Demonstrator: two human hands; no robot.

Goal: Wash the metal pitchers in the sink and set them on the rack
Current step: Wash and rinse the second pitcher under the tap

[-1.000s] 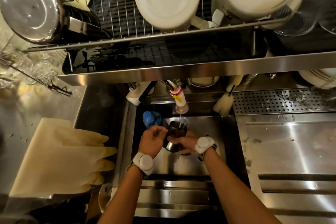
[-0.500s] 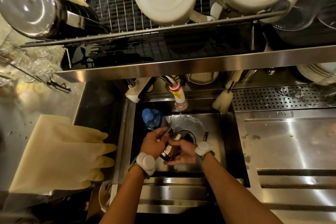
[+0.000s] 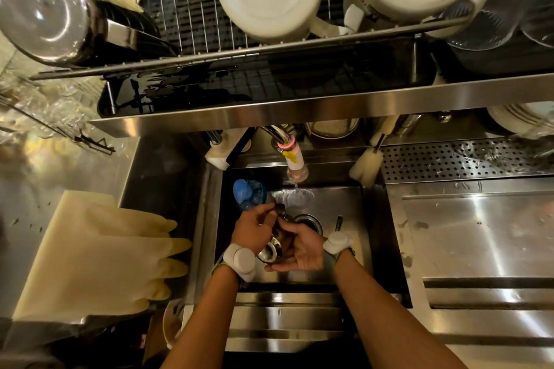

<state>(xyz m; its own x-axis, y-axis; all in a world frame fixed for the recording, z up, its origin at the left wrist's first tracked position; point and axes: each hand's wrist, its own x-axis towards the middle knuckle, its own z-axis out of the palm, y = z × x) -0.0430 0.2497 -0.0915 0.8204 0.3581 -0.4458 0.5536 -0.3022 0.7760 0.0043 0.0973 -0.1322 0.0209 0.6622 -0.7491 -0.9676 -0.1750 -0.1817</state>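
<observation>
Gripping a small shiny steel pitcher over the stainless sink basin, just short of the running tap, left hand clamping its upper end, right hand cupping underneath; wet metal possibly slipping, clattering toward the round drain.

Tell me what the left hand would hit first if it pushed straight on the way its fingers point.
The left hand points up and to the right across the sink. It already touches the small metal pitcher, held between both hands. Past that, probably the drain, though depth is hard to judge.
</observation>
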